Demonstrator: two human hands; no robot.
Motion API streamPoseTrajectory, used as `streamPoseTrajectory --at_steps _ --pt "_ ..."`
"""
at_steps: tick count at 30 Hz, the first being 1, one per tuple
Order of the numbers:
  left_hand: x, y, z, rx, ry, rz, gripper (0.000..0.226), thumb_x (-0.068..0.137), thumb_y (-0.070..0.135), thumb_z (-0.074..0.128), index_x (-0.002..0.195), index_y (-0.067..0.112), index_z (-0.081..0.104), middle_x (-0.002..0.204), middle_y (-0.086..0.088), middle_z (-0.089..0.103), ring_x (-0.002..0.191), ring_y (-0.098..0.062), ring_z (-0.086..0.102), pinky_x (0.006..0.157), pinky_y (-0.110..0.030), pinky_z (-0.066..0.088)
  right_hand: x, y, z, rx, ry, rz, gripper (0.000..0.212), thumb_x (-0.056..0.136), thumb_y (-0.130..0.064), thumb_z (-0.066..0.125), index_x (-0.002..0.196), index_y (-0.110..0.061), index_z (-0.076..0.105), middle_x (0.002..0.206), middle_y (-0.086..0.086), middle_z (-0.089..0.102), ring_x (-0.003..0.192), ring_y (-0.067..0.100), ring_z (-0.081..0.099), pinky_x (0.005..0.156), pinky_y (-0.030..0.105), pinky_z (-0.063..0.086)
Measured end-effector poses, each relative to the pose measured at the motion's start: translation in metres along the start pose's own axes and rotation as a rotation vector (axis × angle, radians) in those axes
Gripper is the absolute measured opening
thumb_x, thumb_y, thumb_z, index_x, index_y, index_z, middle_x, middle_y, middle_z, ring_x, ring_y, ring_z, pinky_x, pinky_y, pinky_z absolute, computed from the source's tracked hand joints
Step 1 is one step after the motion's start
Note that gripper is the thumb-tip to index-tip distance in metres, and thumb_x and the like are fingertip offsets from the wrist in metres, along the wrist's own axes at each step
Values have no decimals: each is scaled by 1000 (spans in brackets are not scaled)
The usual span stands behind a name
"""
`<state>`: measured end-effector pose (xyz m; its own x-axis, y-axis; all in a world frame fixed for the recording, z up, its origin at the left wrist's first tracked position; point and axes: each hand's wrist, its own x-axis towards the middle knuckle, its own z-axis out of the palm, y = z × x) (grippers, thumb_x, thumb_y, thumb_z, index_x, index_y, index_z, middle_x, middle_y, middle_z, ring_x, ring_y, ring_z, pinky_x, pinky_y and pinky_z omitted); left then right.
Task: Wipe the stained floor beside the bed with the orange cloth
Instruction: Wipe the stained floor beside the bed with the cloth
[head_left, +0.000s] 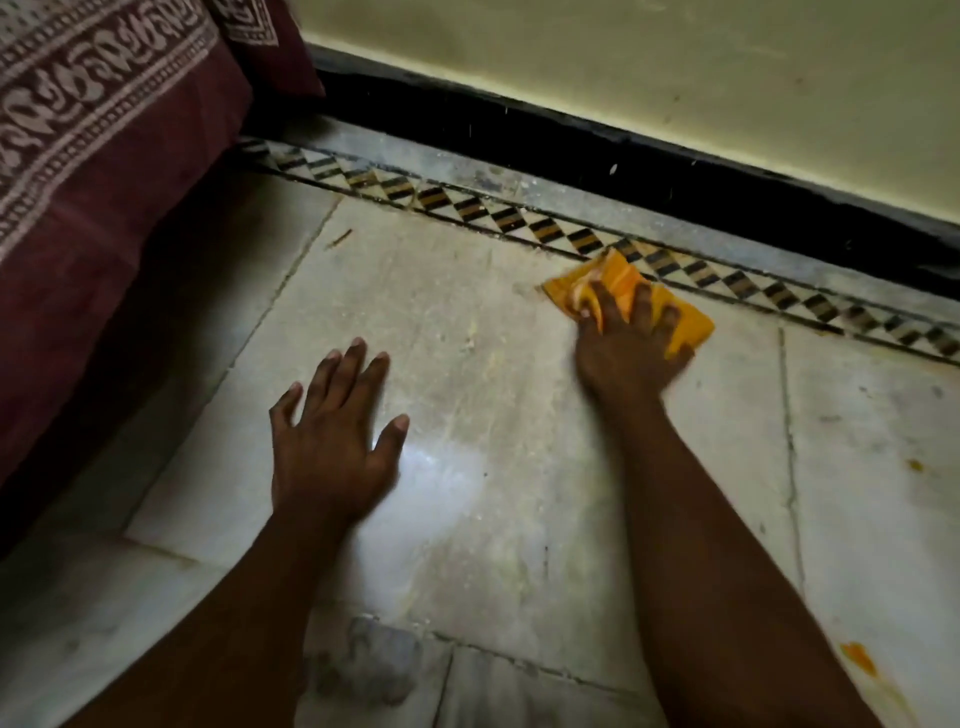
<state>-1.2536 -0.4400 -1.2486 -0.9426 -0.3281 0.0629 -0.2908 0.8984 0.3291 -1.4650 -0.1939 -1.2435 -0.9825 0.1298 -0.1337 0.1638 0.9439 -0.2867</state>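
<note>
An orange cloth (685, 325) lies flat on the pale marble floor (467, 312), right beside the black-and-yellow patterned border strip (540, 228). My right hand (628, 343) presses down on the cloth with its fingers spread over it, partly bunching the cloth's left side. My left hand (332, 441) rests flat on the floor with its fingers apart and holds nothing, a hand's width left of the cloth. Pale yellowish streaks mark the tile between the two hands. Orange stains (860, 657) sit on the floor at the lower right.
The bed with its maroon patterned cover (104, 182) fills the left side and overhangs the floor. A black skirting (675, 171) and a yellowish wall (623, 67) run along the back. A grey smudge (374, 660) marks the tile near the bottom.
</note>
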Motion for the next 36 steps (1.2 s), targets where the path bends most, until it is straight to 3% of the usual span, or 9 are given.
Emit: streamPoseTrajectory --at_steps 4,8,10,13,15,22,25,29,36 --pt "0 0 -1 15 -11 5 75 95 63 31 165 35 29 176 8 18 162 -16 20 124 -54 20 -46 -23 20 -96 -8 -334 51 105 -62 32 155 -61 22 175 -9 6 161 30 2 124 63 3" --pt "-2 1 -3 16 -28 11 76 95 63 31 166 34 28 177 7 16 163 -16 17 125 -54 18 -95 50 3 -163 -22 -624 53 101 -66 27 153 -58 34 173 -9 20 159 28 19 117 61 25" --pt "-2 0 -2 23 -43 36 77 95 62 31 166 31 28 177 6 15 163 -17 15 125 -55 17 -64 82 -15 -210 -9 -504 54 101 -66 24 154 -56 32 173 -7 19 159 28 19 118 63 28" --pt "-4 -2 0 28 -46 66 79 94 61 30 166 26 30 177 4 16 164 -19 13 126 -56 16 -13 76 -24 -115 1 -102 53 106 -63 25 158 -55 22 175 -6 6 161 30 3 124 67 8" --pt "-4 -2 2 39 -43 87 80 95 61 29 166 24 31 176 3 17 164 -21 14 126 -57 15 -12 53 -11 -87 25 -39 54 106 -62 26 160 -54 20 176 -4 2 161 34 -2 124 66 -4" --pt "-14 -1 3 -26 -49 261 73 98 53 34 159 16 45 170 0 35 159 -20 30 128 -49 21 -114 118 -9 -265 14 -788 54 103 -65 26 155 -54 34 173 -5 20 158 30 22 119 56 26" --pt "-21 1 5 -30 -92 337 73 100 51 32 163 16 39 173 1 28 161 -17 24 130 -45 20 -77 165 -36 -238 77 -555 55 102 -64 27 154 -49 40 171 3 28 154 37 32 113 61 37" --pt "-28 6 11 46 -115 314 74 102 52 23 167 16 24 177 2 12 163 -13 9 133 -43 8 -52 127 -24 -82 122 -14 53 103 -62 26 154 -52 38 173 -2 21 158 34 15 121 66 15" --pt "-70 30 19 69 -118 282 77 103 56 19 169 15 17 178 1 4 164 -15 6 133 -45 4 -158 135 -7 -174 127 -704 47 101 -63 41 145 -52 53 164 -4 42 150 29 39 108 52 32"
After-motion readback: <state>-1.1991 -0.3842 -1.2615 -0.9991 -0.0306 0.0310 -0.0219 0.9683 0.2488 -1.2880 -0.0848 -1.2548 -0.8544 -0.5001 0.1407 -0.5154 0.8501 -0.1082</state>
